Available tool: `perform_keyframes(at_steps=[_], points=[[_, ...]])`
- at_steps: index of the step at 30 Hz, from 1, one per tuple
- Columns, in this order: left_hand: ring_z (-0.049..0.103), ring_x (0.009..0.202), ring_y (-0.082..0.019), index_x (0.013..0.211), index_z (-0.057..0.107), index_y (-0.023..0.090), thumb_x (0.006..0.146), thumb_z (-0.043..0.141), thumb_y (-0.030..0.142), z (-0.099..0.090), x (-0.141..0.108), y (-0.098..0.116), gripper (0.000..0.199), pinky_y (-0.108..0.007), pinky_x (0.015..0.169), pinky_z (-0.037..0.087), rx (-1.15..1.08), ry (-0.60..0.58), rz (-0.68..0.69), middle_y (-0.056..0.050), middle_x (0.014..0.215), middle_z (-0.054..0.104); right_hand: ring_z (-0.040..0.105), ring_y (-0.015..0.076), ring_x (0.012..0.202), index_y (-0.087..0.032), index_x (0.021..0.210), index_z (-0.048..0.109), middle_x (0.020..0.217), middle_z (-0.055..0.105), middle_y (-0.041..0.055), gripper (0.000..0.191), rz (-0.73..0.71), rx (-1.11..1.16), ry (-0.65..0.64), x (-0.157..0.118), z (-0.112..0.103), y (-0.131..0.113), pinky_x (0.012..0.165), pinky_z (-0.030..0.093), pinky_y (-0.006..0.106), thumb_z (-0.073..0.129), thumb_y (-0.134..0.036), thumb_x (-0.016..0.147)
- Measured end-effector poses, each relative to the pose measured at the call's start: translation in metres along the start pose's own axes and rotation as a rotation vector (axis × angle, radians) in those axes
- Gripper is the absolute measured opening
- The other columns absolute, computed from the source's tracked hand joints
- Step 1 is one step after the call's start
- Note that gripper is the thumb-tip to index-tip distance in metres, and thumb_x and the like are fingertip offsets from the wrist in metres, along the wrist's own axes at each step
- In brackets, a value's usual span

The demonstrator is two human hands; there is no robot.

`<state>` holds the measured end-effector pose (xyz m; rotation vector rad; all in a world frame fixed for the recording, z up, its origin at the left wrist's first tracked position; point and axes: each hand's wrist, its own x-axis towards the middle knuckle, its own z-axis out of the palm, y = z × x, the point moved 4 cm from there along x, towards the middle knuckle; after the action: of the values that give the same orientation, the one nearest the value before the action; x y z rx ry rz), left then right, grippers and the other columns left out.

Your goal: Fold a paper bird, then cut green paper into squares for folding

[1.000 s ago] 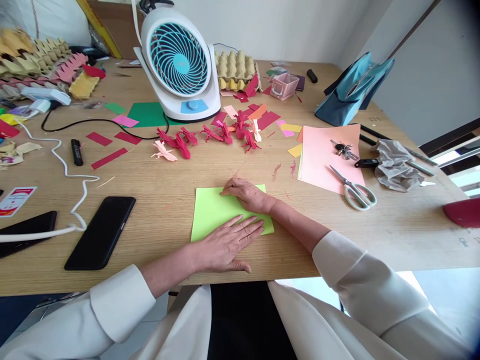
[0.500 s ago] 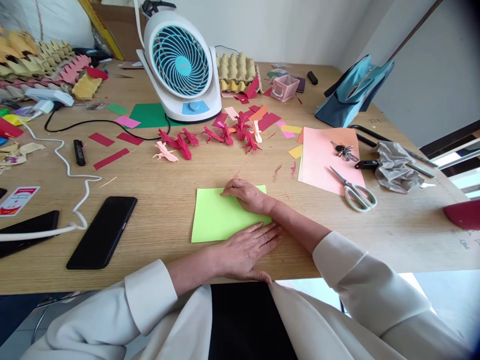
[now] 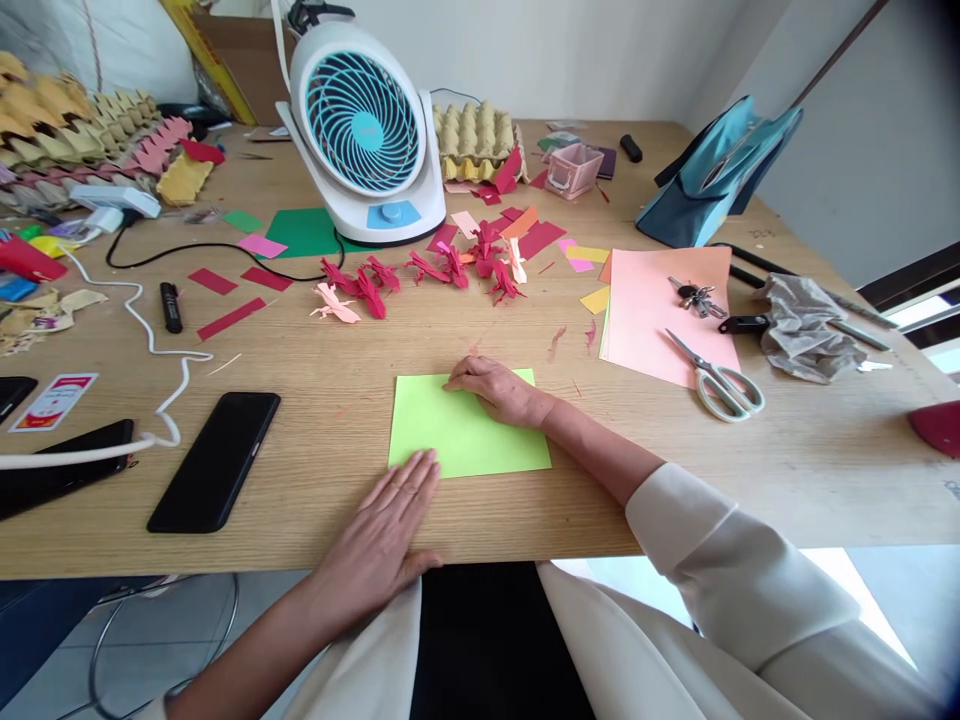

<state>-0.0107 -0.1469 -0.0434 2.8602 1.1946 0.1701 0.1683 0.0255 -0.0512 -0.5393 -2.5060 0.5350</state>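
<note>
A rectangle of light green paper lies flat on the wooden table in front of me. My left hand rests palm down near its lower left corner, fingers stretched out, the tips touching the paper's bottom edge. At the top edge, my right hand is closed with its fingers bent together, pressing on the paper; its thumb is mostly hidden. Beyond the hands sit several small folded red paper figures and a pale pink paper figure.
A white fan stands at the back. On the right, scissors and keys lie on pink paper, near a blue bag. A black phone and a white cable lie to the left.
My left hand has slid leftward along the paper's bottom edge, from the right corner to the left one. The right hand stays at the top edge. The view has shifted slightly.
</note>
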Motion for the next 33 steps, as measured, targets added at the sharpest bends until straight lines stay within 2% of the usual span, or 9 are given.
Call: perform_keyframes(at_steps=[6,9,11,14,16,23,27,30,33], points=[[0.027,0.146,-0.031,0.156,0.007,0.008,0.087,0.03,0.075,0.007,-0.021,-0.013,0.099,-0.044,0.117,0.022,0.078,0.042,-0.068,-0.02,0.158,0.028,0.058,0.0207,0.104,-0.014,0.119,0.062,0.11,0.062,0.0137,0.045,0.016,-0.032,0.006,0.002,-0.006,-0.009,0.09,0.05,0.037,0.036,0.004,0.086],[0.029,0.145,-0.032,0.156,0.008,0.007,0.088,0.031,0.074,0.008,-0.019,-0.011,0.098,-0.044,0.117,0.023,0.076,0.08,-0.053,-0.02,0.156,0.032,0.058,0.0255,0.112,-0.012,0.13,0.056,0.124,0.061,0.0186,0.039,0.113,-0.148,-0.022,0.004,0.005,-0.037,0.095,0.048,0.044,0.041,-0.009,0.094],[0.032,0.143,-0.032,0.156,0.01,0.007,0.088,0.032,0.073,0.009,-0.019,-0.012,0.097,-0.045,0.117,0.023,0.071,0.099,-0.048,-0.02,0.154,0.036,0.049,0.0306,0.128,-0.009,0.136,0.052,0.141,0.051,0.022,0.041,0.167,-0.225,-0.018,0.005,0.02,-0.065,0.107,0.04,0.049,0.046,-0.023,0.098],[0.034,0.142,-0.033,0.155,0.018,0.007,0.087,0.035,0.073,0.011,-0.021,-0.013,0.096,-0.045,0.117,0.022,0.092,0.108,-0.038,-0.021,0.152,0.039,0.036,0.0333,0.14,-0.009,0.141,0.047,0.152,0.041,0.0184,0.053,0.208,-0.251,-0.038,0.001,0.045,-0.098,0.115,0.031,0.051,0.047,-0.04,0.098],[0.033,0.143,-0.033,0.154,0.023,0.008,0.088,0.036,0.072,0.011,-0.022,-0.013,0.093,-0.045,0.118,0.021,0.107,0.099,-0.024,-0.021,0.153,0.037,0.033,0.0314,0.143,-0.012,0.143,0.045,0.154,0.038,0.0164,0.057,0.238,-0.26,-0.057,-0.005,0.054,-0.107,0.118,0.027,0.051,0.047,-0.045,0.097],[0.026,0.146,-0.031,0.156,0.011,0.007,0.085,0.033,0.077,0.012,-0.021,-0.013,0.102,-0.043,0.119,0.018,0.115,0.092,-0.047,-0.019,0.157,0.03,0.022,0.0291,0.148,-0.008,0.15,0.034,0.159,0.024,0.0157,0.067,0.361,-0.367,-0.135,-0.04,0.03,-0.086,0.121,0.019,0.05,0.043,-0.048,0.098],[0.027,0.146,-0.03,0.156,0.012,0.008,0.086,0.031,0.076,0.014,-0.022,-0.013,0.099,-0.043,0.118,0.019,0.112,0.105,-0.047,-0.018,0.157,0.031,0.019,0.0289,0.149,-0.007,0.152,0.03,0.16,0.021,0.0171,0.065,0.486,-0.453,-0.11,-0.066,0.012,-0.069,0.121,0.019,0.051,0.037,-0.046,0.1],[0.029,0.145,-0.03,0.154,0.02,0.008,0.086,0.034,0.076,0.008,-0.022,-0.014,0.097,-0.043,0.118,0.018,0.115,0.11,-0.041,-0.018,0.155,0.035,0.018,0.0283,0.149,-0.008,0.152,0.03,0.16,0.02,0.0166,0.064,0.523,-0.501,-0.076,-0.077,0.008,-0.063,0.121,0.018,0.05,0.035,-0.046,0.101],[0.041,0.137,-0.03,0.144,0.044,0.012,0.089,0.039,0.069,-0.008,-0.012,-0.015,0.078,-0.046,0.117,0.02,0.1,0.091,-0.042,-0.017,0.147,0.047,0.019,0.0294,0.149,-0.008,0.152,0.031,0.16,0.02,0.0165,0.066,0.526,-0.516,-0.071,-0.079,0.01,-0.062,0.12,0.019,0.05,0.036,-0.048,0.1]])
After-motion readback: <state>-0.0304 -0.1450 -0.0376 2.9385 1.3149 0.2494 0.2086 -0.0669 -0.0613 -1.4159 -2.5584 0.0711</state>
